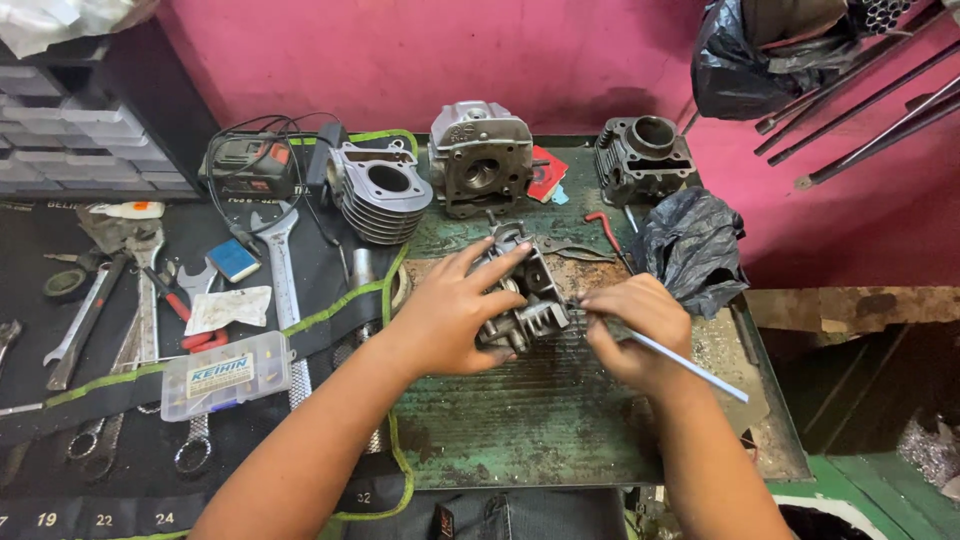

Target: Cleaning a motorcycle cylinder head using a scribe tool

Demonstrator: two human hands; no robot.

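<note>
My left hand point(450, 305) grips a grey metal engine cylinder head point(528, 290) on the green metal bench top point(520, 420), fingers spread over its top and side. My right hand point(632, 325) is closed around a thin white-handled rod tool point(690, 368), whose tip meets the right side of the cylinder head by its fins. The tool's handle sticks out to the lower right past my wrist.
At the back stand a finned cylinder point(382, 190), another cylinder head point(480, 158) and a third engine block point(643, 155). A black plastic bag point(693, 248) lies at right. Spanners point(282, 255), a clear parts box point(226, 373) and a dark tool roll point(150, 400) cover the left.
</note>
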